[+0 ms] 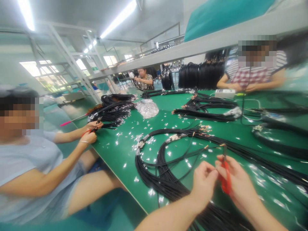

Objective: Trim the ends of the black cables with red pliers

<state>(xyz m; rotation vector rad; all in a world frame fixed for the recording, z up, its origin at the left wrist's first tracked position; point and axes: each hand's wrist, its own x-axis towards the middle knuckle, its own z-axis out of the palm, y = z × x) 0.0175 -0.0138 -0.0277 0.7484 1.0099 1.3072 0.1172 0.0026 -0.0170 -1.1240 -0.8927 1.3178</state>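
My right hand is closed around red-handled scissors, their dark narrow blades pointing up and away. Close beside it, almost touching, my left hand is pinched shut; whatever lies between its fingertips is too small to make out. Just beyond the blades, thin black cables with bare copper ends reach toward the tool. Under and in front of my hands, a looped bundle of black cables lies on the green table, bound with clear wrap.
Clear plastic scraps litter the tabletop. A plastic bag and further cable bundles lie farther back. At left, a co-worker handles a red-handled tool; another person sits across. A metal shelf beam crosses above.
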